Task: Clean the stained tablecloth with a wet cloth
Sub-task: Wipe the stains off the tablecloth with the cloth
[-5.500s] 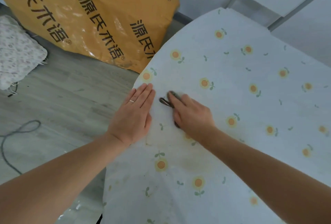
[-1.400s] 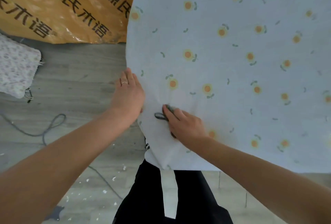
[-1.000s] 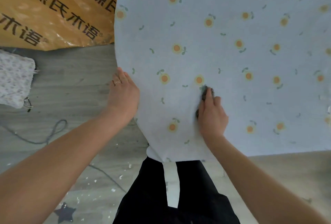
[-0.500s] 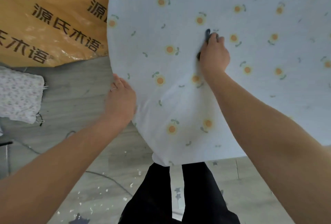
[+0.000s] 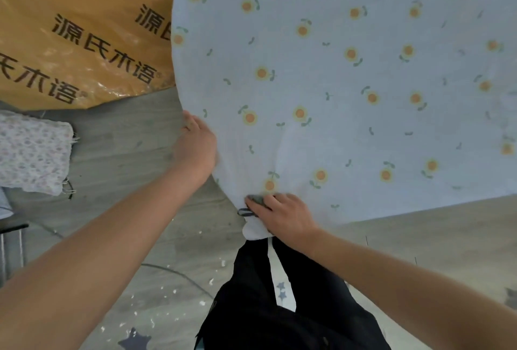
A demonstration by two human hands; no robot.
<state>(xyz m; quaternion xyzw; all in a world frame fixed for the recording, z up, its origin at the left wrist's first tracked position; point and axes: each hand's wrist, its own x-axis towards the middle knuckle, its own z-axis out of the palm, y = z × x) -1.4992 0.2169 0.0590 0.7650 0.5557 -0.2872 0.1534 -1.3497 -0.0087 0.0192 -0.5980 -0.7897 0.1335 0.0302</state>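
The pale blue tablecloth [image 5: 335,75] with orange flower prints covers the round table and fills the upper right of the head view. My right hand [image 5: 282,217] presses a small dark grey wet cloth [image 5: 256,200] onto the tablecloth at its near edge, fingers curled over the cloth. A dark loop of that cloth sticks out to the left of my fingers. My left hand [image 5: 195,145] holds the tablecloth's left edge, fingers bent over the rim. A faint yellowish stain shows around the flower just above my right hand.
A large orange plastic-wrapped package [image 5: 84,31] with black characters leans at the upper left. A floral fabric bundle [image 5: 30,151] lies on the grey floor at left. My dark trousers [image 5: 279,307] are below the table edge. White debris flecks and a cable lie on the floor.
My right hand has slid the wet cloth from the middle of the tablecloth back to its near edge. My left hand has stayed on the left rim.
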